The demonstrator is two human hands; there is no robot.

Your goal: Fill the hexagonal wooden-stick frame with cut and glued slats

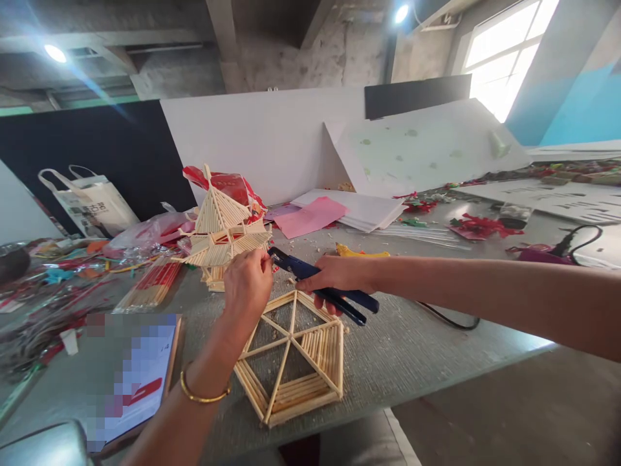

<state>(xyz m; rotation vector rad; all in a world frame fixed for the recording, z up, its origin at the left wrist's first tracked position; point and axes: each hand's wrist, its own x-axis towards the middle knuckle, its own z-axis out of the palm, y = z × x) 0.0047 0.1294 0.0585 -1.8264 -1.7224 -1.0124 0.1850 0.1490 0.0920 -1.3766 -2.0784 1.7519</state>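
Note:
My right hand (330, 278) is closed round a dark blue plier-like tool (303, 268) with two long handles, its jaws pointing left. Close by those jaws, my left hand (250, 278) has its fingers pinched together; what they hold, if anything, is too small to make out. Below both hands a hexagonal frame of thin wooden sticks (291, 336) lies on the table, with spokes meeting at its middle. Rows of sticks fill some of its sections. Just behind my left hand stands a tiered stick pagoda model (220, 223), partly hidden by that hand.
A tablet (145, 382) lies at the left on the grey table (402, 362), its screen blurred. Behind it are bundled sticks (152, 281) and mixed scraps. Pink paper (310, 217), white sheets (361, 207) and a yellow object (361, 251) lie beyond my hands. A black cable (456, 322) runs at right.

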